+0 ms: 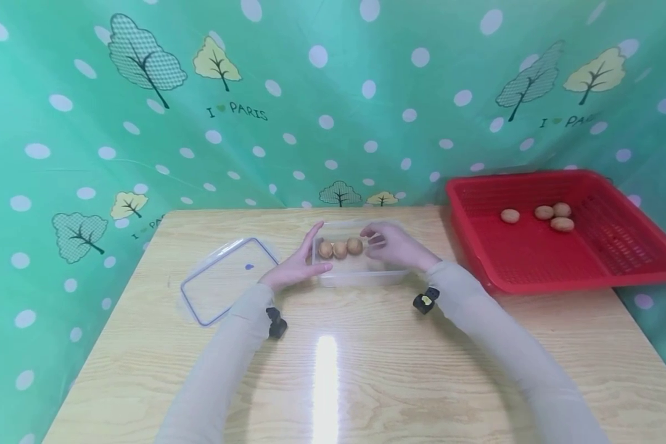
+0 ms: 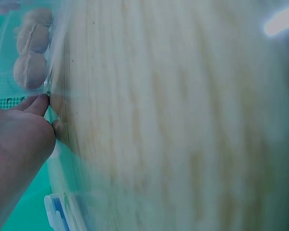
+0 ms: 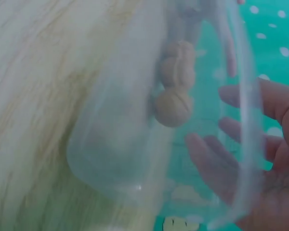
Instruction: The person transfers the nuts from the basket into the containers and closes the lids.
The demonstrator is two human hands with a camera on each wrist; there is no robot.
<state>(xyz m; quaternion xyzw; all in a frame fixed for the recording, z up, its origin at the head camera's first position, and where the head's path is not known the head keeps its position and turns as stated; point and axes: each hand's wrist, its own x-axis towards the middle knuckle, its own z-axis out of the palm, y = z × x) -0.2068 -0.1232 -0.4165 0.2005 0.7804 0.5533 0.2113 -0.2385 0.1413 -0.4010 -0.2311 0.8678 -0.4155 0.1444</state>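
A clear plastic box [image 1: 361,275] stands mid-table with three walnuts [image 1: 340,248] in a row along its far side. My left hand [image 1: 298,265] lies against the box's left wall, fingers straight, thumb at the near corner. My right hand [image 1: 391,245] hovers over the right half of the box with relaxed fingers and holds nothing. In the left wrist view the walnuts [image 2: 30,70] show through the wall just past my left hand [image 2: 19,139]. Through the box [image 3: 120,159] the right wrist view shows the walnuts [image 3: 174,103] beside my right hand's spread fingers [image 3: 221,159].
The box's clear lid [image 1: 227,277], blue-rimmed, lies flat on the wooden table [image 1: 366,370] left of my left hand. A red basket [image 1: 533,283] at the right edge holds several walnuts [image 1: 544,213]. A green dotted cloth hangs behind.
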